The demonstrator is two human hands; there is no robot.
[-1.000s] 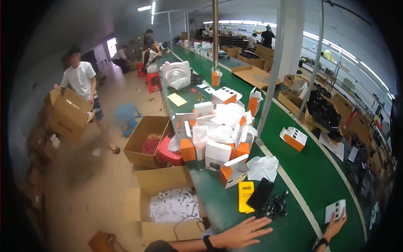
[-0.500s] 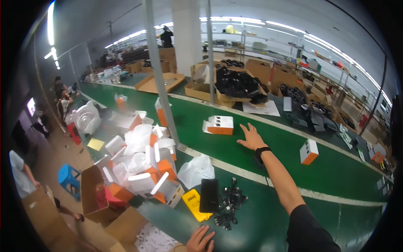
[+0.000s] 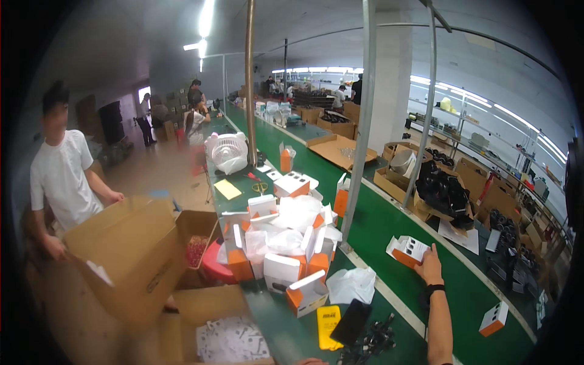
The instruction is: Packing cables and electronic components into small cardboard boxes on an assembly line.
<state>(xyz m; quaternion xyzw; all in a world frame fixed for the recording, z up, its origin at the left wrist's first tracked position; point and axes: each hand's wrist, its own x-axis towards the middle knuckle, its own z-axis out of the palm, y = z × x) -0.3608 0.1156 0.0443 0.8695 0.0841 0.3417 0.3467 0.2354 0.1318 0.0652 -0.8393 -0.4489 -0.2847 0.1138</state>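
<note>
On the green conveyor belt lies an open white-and-orange box [image 3: 406, 250], its flap pointing left. My right hand [image 3: 430, 269], with a black band at the wrist, is closed on the box's right end. Only a sliver of my left hand [image 3: 311, 361] shows at the lower edge, its fingers hidden. Near it on the bench are a yellow pack [image 3: 329, 327], a black phone-like slab [image 3: 351, 322] and a tangle of black cables [image 3: 378, 342]. A crumpled white plastic bag [image 3: 351, 285] sits beyond them.
Opened white-and-orange boxes [image 3: 283, 271] pile up left of the belt. Another box [image 3: 493, 319] stands farther right on it. A metal post [image 3: 360, 134] rises at the belt's edge. At the left, a person in white [image 3: 67, 176] holds a large carton [image 3: 131, 255].
My view has swung left. My right hand, open and apart from the box before, now holds its end. My left hand has mostly left the picture. The person with the carton has come into view.
</note>
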